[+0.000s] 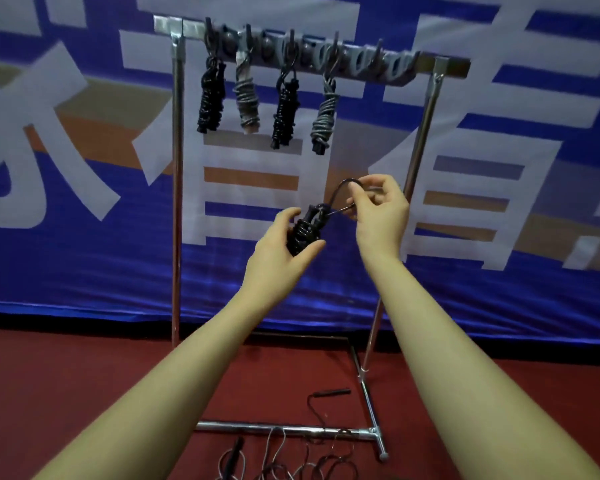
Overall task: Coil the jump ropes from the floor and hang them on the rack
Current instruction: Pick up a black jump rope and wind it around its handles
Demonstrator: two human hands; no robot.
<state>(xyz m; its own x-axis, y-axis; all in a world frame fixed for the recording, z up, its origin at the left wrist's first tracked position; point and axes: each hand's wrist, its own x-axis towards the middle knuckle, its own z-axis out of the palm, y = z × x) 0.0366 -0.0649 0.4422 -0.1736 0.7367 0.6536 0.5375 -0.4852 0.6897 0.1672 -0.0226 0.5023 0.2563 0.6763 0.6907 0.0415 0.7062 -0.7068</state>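
Observation:
My left hand grips a coiled black jump rope bundle in front of the rack. My right hand pinches the loose black loop that rises from the top of that bundle. The metal rack stands against the banner, and its top bar carries a row of hooks. Several coiled ropes hang from those hooks: black ones and grey ones. The hooks at the right end of the bar are bare. Loose ropes lie tangled on the red floor by the rack's base.
A blue banner with large white characters covers the wall behind the rack. The rack's base bar runs across the red floor near my arms. A black rope handle lies on the floor inside the rack's frame.

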